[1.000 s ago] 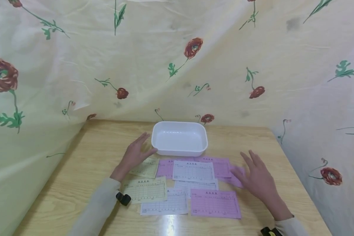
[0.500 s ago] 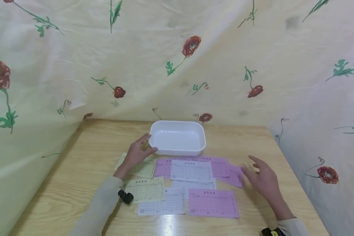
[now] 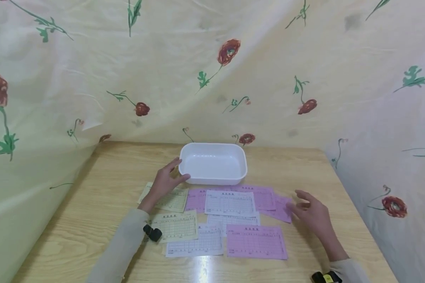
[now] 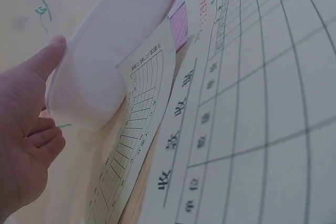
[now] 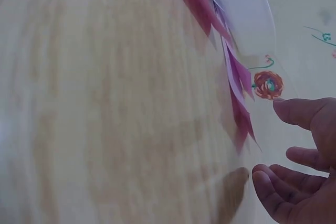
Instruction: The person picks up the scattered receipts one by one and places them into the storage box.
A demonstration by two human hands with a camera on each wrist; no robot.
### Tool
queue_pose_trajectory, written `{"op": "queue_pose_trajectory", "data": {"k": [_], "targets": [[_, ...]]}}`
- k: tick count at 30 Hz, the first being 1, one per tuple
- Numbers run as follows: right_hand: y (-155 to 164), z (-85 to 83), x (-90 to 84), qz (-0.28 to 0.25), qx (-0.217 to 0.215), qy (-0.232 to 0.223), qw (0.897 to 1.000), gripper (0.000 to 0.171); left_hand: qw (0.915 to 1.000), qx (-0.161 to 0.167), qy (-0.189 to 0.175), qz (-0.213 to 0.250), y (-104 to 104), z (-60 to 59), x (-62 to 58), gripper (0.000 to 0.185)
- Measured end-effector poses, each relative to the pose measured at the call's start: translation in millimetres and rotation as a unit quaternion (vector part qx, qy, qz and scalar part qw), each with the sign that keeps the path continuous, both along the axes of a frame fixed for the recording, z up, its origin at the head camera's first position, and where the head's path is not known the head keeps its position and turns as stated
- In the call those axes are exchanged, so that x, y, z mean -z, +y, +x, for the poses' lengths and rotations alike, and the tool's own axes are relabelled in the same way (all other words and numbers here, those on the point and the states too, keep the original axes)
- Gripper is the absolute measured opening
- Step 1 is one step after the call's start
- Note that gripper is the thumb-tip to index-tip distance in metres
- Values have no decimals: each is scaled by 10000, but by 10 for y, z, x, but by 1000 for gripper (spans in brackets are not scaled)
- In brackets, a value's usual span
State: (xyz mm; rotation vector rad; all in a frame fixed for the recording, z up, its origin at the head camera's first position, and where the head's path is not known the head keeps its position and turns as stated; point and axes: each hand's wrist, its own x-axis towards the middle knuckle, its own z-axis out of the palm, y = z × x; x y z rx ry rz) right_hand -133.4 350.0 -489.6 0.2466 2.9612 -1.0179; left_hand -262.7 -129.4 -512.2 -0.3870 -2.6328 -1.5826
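Wooden table point(image 3: 92, 204) (floral cloth point(image 3: 269, 78) behind)

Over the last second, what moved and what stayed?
The right hand drew back from lying flat by the purple slips and lifted, fingers now loosely curled and holding nothing. The left hand stayed against the white tray, on a yellow slip. Tray and slips kept their places; nothing was gripped.

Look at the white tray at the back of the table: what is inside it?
The white tray shows only its bare white floor; no slips lie in it. The left hand touches its near left corner. The inner face of its near wall is hidden by the rim.
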Motion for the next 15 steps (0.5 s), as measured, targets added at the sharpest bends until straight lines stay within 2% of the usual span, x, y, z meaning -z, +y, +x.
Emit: {"op": "queue_pose_trajectory", "data": {"k": [15], "targets": [[-46,-58,83,8,167,-256,9995,75,9998,8,-142,133,0,15,-28,92]]}}
